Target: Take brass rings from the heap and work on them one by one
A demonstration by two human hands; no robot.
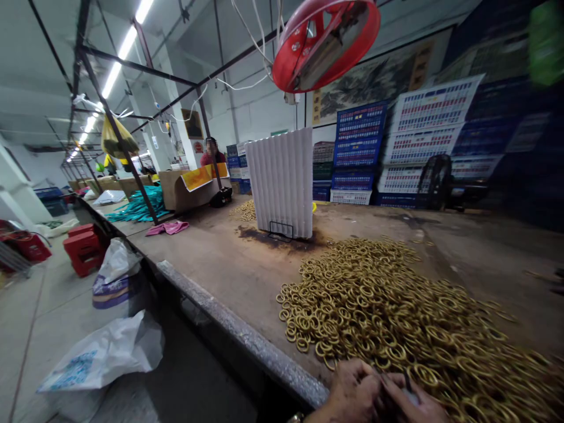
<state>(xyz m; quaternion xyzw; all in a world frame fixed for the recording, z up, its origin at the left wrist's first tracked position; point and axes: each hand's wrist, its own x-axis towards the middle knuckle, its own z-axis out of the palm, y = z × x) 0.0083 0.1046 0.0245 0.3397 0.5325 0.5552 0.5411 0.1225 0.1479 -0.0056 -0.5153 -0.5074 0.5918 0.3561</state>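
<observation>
Low in the view, my left hand (352, 388) and my right hand (412, 402) meet at the near edge of a heap of brass-coloured rings (370, 305). The fingers of both hands are bent and pressed together. A small dark and greyish bit shows at the right fingers, too blurred to name. What the left fingers pinch is hidden. The rings lie loose and overlapping on the brown worktable (211, 252), just beyond and to the right of my hands.
A corrugated light panel (282, 182) stands upright on the table in a black wire stand (281, 231). A red lamp or fan housing (326, 44) hangs overhead. Blue crates (359, 141) and white crates (429, 126) are stacked behind. White sacks (110, 352) lie on the floor at left.
</observation>
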